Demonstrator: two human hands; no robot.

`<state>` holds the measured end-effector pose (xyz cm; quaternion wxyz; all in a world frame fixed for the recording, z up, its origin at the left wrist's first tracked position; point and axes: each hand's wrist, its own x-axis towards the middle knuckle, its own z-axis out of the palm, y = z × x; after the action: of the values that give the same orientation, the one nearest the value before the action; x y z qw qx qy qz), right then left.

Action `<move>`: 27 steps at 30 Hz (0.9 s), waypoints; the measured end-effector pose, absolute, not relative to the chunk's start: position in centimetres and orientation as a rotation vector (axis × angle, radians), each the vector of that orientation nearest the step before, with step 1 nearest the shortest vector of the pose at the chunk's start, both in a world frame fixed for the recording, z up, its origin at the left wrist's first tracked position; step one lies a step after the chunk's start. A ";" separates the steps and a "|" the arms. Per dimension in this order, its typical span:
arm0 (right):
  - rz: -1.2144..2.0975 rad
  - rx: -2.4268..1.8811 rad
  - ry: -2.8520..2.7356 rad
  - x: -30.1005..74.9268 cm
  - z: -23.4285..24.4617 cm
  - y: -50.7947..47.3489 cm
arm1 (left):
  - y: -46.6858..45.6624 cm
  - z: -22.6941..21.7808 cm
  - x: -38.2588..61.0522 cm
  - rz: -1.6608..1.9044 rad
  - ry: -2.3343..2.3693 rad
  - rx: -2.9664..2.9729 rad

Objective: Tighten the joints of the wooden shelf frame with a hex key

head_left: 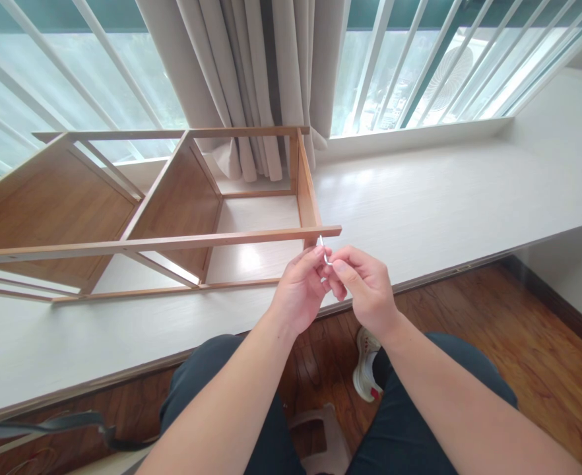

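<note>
A small silver hex key, bent in an L, has its upper tip at the right end of the wooden shelf unit's front rail. The fingers of my left hand close around its shaft just below the rail. My right hand pinches its lower bent end between thumb and forefinger. The brown wooden shelf unit lies on its side, its panels standing upright between the rails. Any screw under the tip is too small to make out.
The unit rests on a long white window ledge. Behind it hang grey curtains and barred windows. Below are my knees, a wooden floor, a shoe and a pale stool. A dark strap lies lower left.
</note>
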<state>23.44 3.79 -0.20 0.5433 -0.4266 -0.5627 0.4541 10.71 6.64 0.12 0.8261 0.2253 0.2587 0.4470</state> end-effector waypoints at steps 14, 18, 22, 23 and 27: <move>1.543 -0.889 -1.082 24.2 -0.2 4.4 | 6.6 0.1 10.5 0.908 0.600 0.459; 1.579 -0.897 -1.061 24.1 0.0 4.4 | 6.7 -0.1 10.5 0.907 0.604 0.463; 1.599 -0.899 -1.043 23.9 0.2 4.3 | 6.7 -0.1 10.5 0.914 0.608 0.457; 1.606 -0.896 -1.037 23.9 0.2 4.3 | 6.7 -0.1 10.5 0.916 0.610 0.455; 1.641 -0.885 -1.020 23.8 0.4 4.2 | 6.6 0.2 10.5 0.920 0.615 0.453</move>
<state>23.84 4.24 0.39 0.4865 -0.3639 -0.4194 0.6746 10.49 6.59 0.24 0.8264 0.2133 0.2897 0.4331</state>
